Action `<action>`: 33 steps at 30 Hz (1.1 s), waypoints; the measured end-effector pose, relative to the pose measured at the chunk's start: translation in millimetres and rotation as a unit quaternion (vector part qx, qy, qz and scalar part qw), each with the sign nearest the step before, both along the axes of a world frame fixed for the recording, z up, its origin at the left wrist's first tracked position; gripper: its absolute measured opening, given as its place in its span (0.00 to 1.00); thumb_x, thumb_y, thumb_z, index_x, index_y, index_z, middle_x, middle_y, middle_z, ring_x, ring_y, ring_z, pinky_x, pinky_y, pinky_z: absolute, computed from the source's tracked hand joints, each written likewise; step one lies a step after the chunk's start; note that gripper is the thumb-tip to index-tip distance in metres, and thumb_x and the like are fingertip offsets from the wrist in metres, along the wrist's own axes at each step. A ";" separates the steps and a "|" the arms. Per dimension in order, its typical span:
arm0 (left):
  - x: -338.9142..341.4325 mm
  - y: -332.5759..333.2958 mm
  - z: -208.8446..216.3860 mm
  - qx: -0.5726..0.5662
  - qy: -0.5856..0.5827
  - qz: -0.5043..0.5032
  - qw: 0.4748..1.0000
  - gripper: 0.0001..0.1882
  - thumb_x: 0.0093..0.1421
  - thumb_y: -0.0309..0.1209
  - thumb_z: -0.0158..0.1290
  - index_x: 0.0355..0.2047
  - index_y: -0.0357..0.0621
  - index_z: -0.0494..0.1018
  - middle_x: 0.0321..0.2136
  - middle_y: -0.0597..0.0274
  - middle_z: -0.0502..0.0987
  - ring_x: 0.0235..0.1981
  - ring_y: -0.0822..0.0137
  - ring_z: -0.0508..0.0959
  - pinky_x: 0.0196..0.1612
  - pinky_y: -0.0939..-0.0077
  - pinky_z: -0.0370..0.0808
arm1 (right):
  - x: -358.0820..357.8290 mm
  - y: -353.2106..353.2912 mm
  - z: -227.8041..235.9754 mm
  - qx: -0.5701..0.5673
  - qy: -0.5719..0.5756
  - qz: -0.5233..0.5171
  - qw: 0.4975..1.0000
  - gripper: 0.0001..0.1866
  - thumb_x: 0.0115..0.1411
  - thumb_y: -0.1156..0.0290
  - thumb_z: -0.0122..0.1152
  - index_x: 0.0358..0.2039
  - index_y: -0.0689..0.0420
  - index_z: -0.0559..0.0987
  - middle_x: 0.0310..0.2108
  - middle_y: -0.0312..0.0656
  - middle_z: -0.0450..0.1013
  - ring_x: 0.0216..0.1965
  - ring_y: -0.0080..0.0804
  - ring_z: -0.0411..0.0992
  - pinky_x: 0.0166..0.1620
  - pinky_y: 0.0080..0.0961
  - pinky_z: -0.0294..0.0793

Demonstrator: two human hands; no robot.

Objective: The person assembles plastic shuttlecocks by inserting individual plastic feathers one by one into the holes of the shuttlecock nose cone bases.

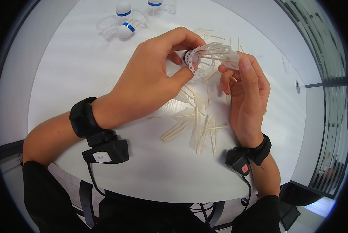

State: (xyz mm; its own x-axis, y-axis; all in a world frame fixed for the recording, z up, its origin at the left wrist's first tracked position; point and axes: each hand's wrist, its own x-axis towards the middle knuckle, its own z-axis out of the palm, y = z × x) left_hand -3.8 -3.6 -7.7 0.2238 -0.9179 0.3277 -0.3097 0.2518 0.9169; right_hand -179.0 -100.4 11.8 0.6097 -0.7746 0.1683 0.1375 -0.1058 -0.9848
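Observation:
My left hand (152,72) is closed round a small clear plastic holder (194,69) with a perforated white rim and a dark blue band at its base. It lies tilted, its mouth turned to the right. Several thin pale sticks with translucent white film pieces (225,54) reach from that mouth toward my right hand (248,87). The thumb and fingers of that hand pinch the outer end of the film; its other fingers are curled. Below both hands, loose pale sticks (205,130) lie crossed over translucent film on the white table.
At the back left, clear plastic holders with white domed ends and blue bands (126,30) lie and stand on the table (76,62). Another such holder (155,7) is at the top edge. More sticks (212,35) lie behind my hands. Black cabled devices (106,151) are strapped to both wrists.

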 end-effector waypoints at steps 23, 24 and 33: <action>-1.3 1.9 0.5 -0.002 -0.008 0.007 1.000 0.18 0.60 0.15 0.55 0.51 0.33 0.72 0.43 0.63 0.76 0.45 0.73 0.77 0.54 0.75 0.73 | -1.5 -2.3 -2.4 0.008 -0.018 0.017 1.000 0.14 0.71 0.61 0.55 0.41 0.59 0.79 0.32 0.41 0.78 0.26 0.17 0.66 0.32 0.17 0.65; -1.0 2.7 0.9 0.005 -0.018 0.007 1.000 0.18 0.60 0.15 0.55 0.51 0.32 0.72 0.43 0.63 0.77 0.45 0.73 0.77 0.54 0.75 0.73 | -2.0 -1.6 -2.6 0.017 -0.015 0.017 1.000 0.14 0.71 0.61 0.55 0.41 0.60 0.79 0.31 0.41 0.78 0.26 0.17 0.66 0.32 0.17 0.65; -1.7 3.3 -3.6 -0.004 -0.023 0.009 1.000 0.18 0.60 0.16 0.56 0.52 0.34 0.72 0.43 0.64 0.77 0.44 0.74 0.76 0.54 0.75 0.73 | -3.9 -2.2 -4.3 0.028 -0.022 0.029 0.999 0.13 0.70 0.63 0.55 0.40 0.61 0.79 0.30 0.40 0.77 0.27 0.18 0.67 0.34 0.18 0.65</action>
